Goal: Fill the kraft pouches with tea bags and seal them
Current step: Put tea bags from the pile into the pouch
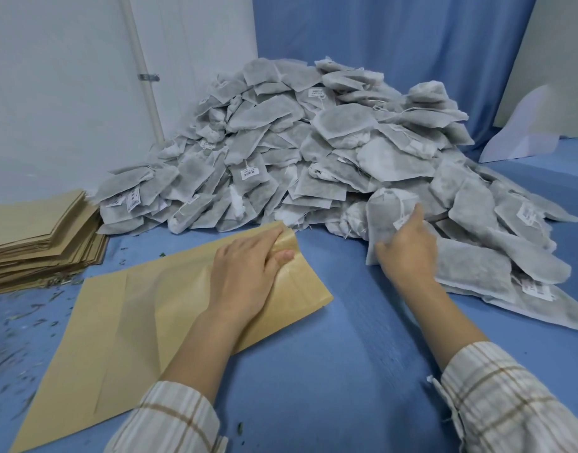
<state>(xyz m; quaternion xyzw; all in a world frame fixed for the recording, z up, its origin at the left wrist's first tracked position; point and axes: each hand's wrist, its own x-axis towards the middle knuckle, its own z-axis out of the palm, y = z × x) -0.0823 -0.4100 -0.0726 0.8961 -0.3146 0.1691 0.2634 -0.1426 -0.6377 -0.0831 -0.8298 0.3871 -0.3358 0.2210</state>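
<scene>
The left hand [245, 273] pins a kraft pouch [143, 325] flat on the blue counter [346, 371], its fingers parting the mouth, while the right hand [408, 253] has its fingers clamped on a tea bag [384, 220] at the heap's [297, 148] near edge. If the mouth springs closed, the bag could catch on the lip and crumple

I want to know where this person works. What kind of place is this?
Probably a small tea packing workroom. A big heap of grey paper tea bags lies on the blue cloth-covered table, beside a stack of flat brown kraft pouches. One open kraft pouch waits for filling.
</scene>
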